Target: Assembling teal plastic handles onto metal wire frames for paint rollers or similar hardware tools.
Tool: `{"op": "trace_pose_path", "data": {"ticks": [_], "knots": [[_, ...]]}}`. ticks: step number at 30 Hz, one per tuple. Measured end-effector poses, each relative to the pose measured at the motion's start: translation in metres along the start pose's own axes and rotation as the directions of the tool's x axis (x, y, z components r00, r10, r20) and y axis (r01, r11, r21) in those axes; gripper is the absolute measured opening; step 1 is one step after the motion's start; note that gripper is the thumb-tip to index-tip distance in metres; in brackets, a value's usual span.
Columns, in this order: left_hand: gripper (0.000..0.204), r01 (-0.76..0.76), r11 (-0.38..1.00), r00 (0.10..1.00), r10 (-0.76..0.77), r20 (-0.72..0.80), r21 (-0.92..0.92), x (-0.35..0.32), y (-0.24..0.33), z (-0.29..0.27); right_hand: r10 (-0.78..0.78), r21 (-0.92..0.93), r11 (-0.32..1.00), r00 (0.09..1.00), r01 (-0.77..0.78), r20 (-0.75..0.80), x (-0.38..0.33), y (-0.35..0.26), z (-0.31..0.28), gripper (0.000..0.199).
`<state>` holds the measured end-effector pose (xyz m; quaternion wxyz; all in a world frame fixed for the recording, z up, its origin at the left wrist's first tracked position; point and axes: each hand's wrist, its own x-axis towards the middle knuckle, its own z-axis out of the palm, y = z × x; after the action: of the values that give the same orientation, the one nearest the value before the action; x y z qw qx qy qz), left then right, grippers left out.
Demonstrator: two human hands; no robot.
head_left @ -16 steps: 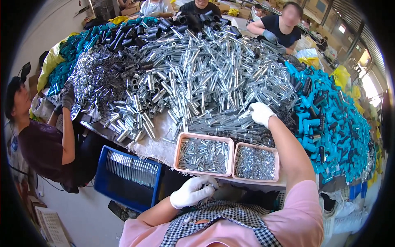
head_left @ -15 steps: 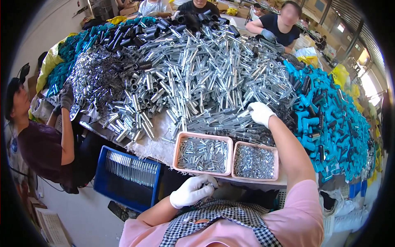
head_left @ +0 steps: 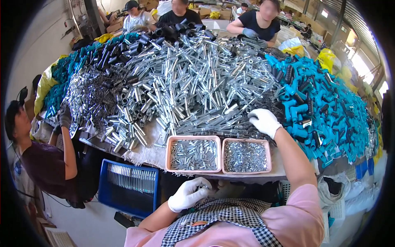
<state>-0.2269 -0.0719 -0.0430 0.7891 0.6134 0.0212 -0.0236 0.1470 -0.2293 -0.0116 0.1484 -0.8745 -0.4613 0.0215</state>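
Many metal rods heaped just left of right hand: likely light, stiff, slick; pinch mid-shaft. Right fingers part-spread, hold unclear. Left hand loosely curled near apron; can't tell contents.

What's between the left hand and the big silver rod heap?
Head view shows the left pink tray, holding small metal pins, between the left hand and the silver rod heap.

The right hand has drawn back a little from the metal rods, toward the person's right. The view has tilted up, showing more of the co-workers beyond the tabletop.
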Motion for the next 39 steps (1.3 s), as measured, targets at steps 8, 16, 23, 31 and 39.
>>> {"op": "trace_pose_path", "data": {"ticks": [8, 16, 23, 31, 39], "knots": [[0.017, 0.113, 0.988, 0.993, -0.108, -0.047, 0.106, 0.011, 0.005, 0.029, 0.242, 0.228, 0.953, 0.954, -0.199, -0.179, -0.079, -0.005, -0.009, 0.024], [0.019, 0.131, 0.985, 0.988, -0.121, -0.093, 0.110, 0.016, 0.016, 0.041, 0.249, 0.394, 0.907, 0.943, -0.147, -0.222, -0.120, 0.022, 0.005, 0.019], [0.020, 0.143, 0.986, 0.983, -0.131, -0.126, 0.089, 0.021, 0.011, 0.053, 0.232, 0.342, 0.934, 0.905, -0.104, -0.358, -0.103, 0.003, -0.007, 0.048], [0.022, 0.179, 0.977, 0.980, -0.167, -0.104, 0.116, 0.036, 0.008, 0.053, 0.149, 0.289, 0.943, 0.571, 0.164, -0.808, -0.078, -0.021, -0.043, 0.053], [0.023, 0.140, 0.979, 0.983, -0.118, -0.142, 0.150, 0.044, 0.007, 0.049, 0.106, 0.263, 0.925, 0.479, 0.274, -0.871, -0.068, -0.029, -0.051, 0.049]]}}
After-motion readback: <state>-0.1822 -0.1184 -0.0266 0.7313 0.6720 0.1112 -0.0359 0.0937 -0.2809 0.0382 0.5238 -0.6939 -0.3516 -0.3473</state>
